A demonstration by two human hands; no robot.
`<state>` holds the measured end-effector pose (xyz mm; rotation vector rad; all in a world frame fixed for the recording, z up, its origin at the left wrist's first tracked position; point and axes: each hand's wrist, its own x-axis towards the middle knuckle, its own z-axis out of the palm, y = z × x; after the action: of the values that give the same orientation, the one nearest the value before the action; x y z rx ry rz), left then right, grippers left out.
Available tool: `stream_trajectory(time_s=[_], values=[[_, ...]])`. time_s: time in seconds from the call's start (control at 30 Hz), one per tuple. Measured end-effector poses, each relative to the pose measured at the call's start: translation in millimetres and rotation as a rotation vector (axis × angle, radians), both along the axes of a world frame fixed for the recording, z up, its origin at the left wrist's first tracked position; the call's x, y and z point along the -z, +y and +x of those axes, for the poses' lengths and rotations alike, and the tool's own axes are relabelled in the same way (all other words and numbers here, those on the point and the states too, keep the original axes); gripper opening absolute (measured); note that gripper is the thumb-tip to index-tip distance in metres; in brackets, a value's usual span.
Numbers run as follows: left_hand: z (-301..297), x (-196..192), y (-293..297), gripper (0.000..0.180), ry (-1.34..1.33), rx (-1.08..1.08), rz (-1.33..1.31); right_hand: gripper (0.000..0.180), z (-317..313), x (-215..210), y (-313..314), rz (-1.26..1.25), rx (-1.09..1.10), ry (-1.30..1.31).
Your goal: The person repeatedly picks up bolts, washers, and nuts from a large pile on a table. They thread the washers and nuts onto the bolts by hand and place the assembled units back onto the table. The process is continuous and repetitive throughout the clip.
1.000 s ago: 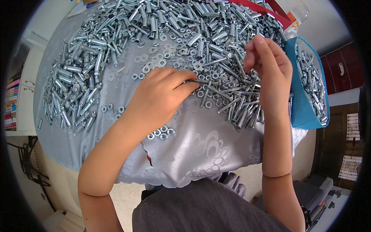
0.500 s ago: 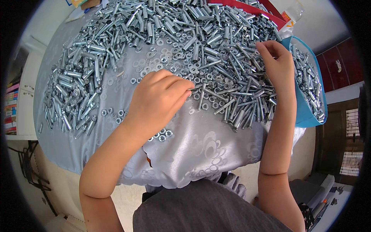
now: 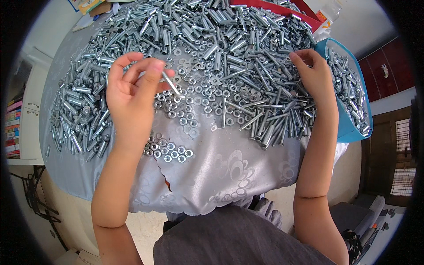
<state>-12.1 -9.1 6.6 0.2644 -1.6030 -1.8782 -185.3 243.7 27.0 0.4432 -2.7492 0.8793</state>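
at the far left a thick band of silver sleeves and bolts (image 3: 79,119) lies heaped along the edge of the bench (image 3: 212,176), which wears a pale grey patterned cloth. just right of it the left hand (image 3: 132,99) is raised above the cloth, its fingers curled and pinching one slim bolt (image 3: 170,84) that slants down toward the loose nuts and washers (image 3: 194,106) spread across the middle. near the front edge, below that hand, a small cluster of nuts (image 3: 170,150) sits apart from the rest. further right a fan of long bolts (image 3: 269,123) lies in rough rows, and the right hand (image 3: 316,75) rests on the pile there, fingers bent down among the parts; whether it grips anything i cannot tell. at the far right a blue bin (image 3: 353,92) holds a layer of similar silver pieces.

judging by this, the sorting or assembling is early: the bin is partly filled, but by far the larger share of the hardware is on the bench, unsorted.
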Motion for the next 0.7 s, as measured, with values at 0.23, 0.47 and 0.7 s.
stream_trajectory(time_s=[0.23, 0.47, 0.7], values=[[-2, 1, -18, 0.016, -0.184, -0.082, 0.373, 0.047, -7, 9, 7, 0.079, -0.012, -0.016], [-2, 11, -31, 0.012, -0.174, 0.126, 0.642, 0.055, 7, 6, -6, 0.141, 0.004, 0.003], [-3, 7, -23, 0.011, -0.237, 0.115, 0.650, 0.058, -1, 15, -5, 0.163, 0.017, 0.012]])
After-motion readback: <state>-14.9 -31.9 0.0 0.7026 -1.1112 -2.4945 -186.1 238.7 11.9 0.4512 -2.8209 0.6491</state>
